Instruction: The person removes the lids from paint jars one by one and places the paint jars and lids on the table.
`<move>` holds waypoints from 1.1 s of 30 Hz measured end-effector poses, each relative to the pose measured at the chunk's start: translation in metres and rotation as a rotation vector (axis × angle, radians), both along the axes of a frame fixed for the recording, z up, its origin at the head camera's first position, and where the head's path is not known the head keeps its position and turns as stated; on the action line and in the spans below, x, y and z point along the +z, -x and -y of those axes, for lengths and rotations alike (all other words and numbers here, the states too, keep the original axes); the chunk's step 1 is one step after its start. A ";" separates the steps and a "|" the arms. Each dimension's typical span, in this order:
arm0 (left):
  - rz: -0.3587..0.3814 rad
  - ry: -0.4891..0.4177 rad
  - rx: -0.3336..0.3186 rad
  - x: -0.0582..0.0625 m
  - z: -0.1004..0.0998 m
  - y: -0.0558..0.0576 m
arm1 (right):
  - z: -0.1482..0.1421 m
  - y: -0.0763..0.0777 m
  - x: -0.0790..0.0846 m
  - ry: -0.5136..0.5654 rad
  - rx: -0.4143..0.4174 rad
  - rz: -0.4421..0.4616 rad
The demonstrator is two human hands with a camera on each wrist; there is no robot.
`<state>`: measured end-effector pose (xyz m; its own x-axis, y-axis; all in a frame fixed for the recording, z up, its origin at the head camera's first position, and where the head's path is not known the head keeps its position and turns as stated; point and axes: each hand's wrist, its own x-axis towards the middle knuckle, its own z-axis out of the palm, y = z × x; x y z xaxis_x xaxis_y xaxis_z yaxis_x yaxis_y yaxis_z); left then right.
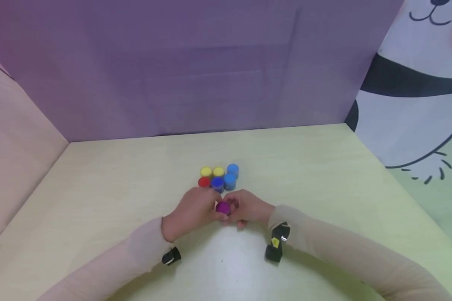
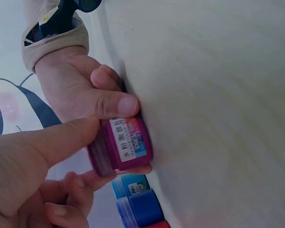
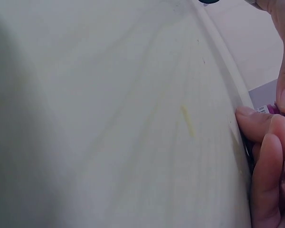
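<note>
Both hands meet over a small magenta paint jar near the middle of the table. In the left wrist view the jar's label shows, and the jar lies tipped sideways in that picture. My right hand grips the jar body, its thumb lying across the side. My left hand pinches the jar at its ridged lid. The lid appears to be on the jar. Only a sliver of the jar shows in the right wrist view, behind the fingers of the right hand.
Just beyond the hands stands a cluster of paint jars: a red jar, a dark blue jar, two light blue ones and two yellow ones. The pale table meets a purple wall panel at its far edge.
</note>
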<state>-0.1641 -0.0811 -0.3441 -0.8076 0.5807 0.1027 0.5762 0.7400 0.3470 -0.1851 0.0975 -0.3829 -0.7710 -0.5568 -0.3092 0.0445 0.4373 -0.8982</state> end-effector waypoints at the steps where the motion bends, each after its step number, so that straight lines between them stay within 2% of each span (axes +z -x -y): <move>1: 0.011 -0.007 -0.001 -0.001 0.001 0.001 | 0.000 0.000 -0.001 0.002 0.001 0.001; 4: 0.086 -0.048 -0.039 -0.005 0.007 0.008 | -0.001 0.001 -0.002 0.006 0.013 0.000; 11: 0.351 -0.194 -0.301 -0.017 0.025 0.039 | -0.001 0.001 -0.003 0.001 0.028 0.004; 15: 0.491 -0.245 -0.366 -0.023 0.028 0.052 | -0.001 0.001 -0.003 0.001 0.022 0.012; 20: 0.620 -0.271 -0.368 -0.026 0.029 0.058 | 0.000 0.001 -0.002 -0.005 0.025 0.019; 24: 0.683 -0.286 -0.358 -0.027 0.029 0.060 | 0.001 0.001 -0.002 -0.022 0.028 0.009; 28: 0.687 -0.316 -0.353 -0.027 0.027 0.060 | 0.000 0.001 -0.003 -0.025 0.025 0.000; 33: 0.634 -0.353 -0.318 -0.026 0.024 0.053 | -0.002 0.001 -0.003 -0.021 0.025 -0.004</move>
<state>-0.2175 -0.1047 -0.3701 -0.5748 0.8121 -0.1006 0.3553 0.3585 0.8633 -0.1856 0.0994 -0.3860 -0.7583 -0.5689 -0.3183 0.0302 0.4571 -0.8889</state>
